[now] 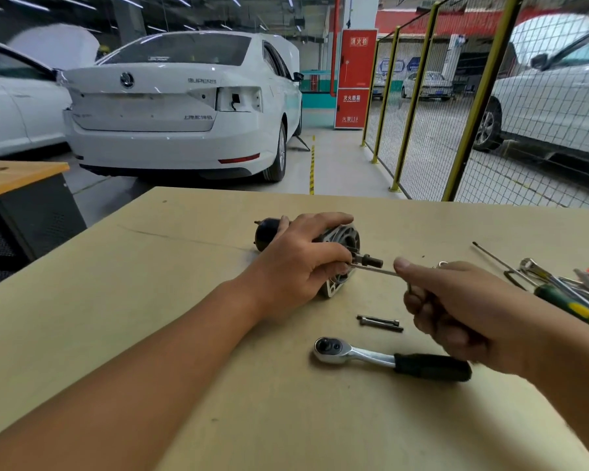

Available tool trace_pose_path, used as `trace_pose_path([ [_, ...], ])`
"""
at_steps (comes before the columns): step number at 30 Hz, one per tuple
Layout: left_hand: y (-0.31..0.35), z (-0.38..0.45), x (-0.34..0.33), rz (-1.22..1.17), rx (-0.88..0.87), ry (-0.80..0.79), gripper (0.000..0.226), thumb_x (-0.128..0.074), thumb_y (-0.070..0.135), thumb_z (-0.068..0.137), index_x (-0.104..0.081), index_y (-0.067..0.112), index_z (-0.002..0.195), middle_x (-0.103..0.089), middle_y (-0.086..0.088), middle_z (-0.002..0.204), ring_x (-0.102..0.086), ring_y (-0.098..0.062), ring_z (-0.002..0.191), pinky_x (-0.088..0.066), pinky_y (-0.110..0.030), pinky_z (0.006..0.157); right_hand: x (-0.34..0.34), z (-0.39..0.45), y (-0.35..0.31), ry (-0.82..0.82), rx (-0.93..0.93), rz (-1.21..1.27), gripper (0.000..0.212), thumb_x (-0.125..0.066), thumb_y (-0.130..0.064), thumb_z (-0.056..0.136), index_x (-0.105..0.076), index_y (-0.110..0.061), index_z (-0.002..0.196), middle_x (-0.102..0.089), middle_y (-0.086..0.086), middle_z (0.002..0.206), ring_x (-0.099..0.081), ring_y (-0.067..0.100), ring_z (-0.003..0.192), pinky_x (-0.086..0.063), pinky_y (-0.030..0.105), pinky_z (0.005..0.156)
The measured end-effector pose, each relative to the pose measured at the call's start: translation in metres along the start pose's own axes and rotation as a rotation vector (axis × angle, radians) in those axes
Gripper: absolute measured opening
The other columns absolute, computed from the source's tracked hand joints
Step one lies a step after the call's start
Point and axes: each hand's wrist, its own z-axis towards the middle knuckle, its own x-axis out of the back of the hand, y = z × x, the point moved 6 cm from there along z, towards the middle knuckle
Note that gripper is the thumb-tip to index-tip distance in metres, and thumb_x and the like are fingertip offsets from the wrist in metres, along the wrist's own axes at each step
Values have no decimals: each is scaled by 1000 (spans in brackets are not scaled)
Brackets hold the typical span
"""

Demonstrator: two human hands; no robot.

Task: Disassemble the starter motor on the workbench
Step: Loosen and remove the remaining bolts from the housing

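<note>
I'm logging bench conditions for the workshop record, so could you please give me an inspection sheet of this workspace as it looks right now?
Surface: tan workbench, a faint scratch line across it.
Job's things: starter motor lying on its side; a thin rod runs from its near end to the right hand; two long bolts lie loose in front.
Clutter: ratchet near the front; screwdriver and a pile of tools at the right edge.
Hands: left hand grips the motor; right hand pinches the rod.
Cables: nothing seen.
Surroundings: white car, yellow mesh fence, red cabinet.
</note>
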Motion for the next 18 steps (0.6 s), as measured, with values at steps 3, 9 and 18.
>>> trace_pose_path([
  [3,-2,-1,-1,9,-8,-5,14,-71,21,96,-78,15,106,-53,-7,149,-50,-31,133,-34,-75,101,-7,1,-1,-63,-13,204,44,-75,-52,74,-51,-16,70,-45,5,58,-27,9,34,-21,13,34],
  [9,-4,-1,-1,23,-25,-29,13,-70,22,97,-77,17,107,-50,-6,152,-47,-30,136,-32,-78,102,-2,-5,-20,148,382,-93,40,-80,-41,74,-60,-8,65,-56,5,55,-41,16,39,-33,24,37],
  [18,-2,0,-1,25,-22,-26,10,-71,19,96,-76,15,104,-51,-7,151,-47,-30,135,-34,-75,103,-7,-26,-43,359,822,-536,49,-63,-62,85,-66,-16,70,-65,2,57,-51,18,42,-42,31,42],
])
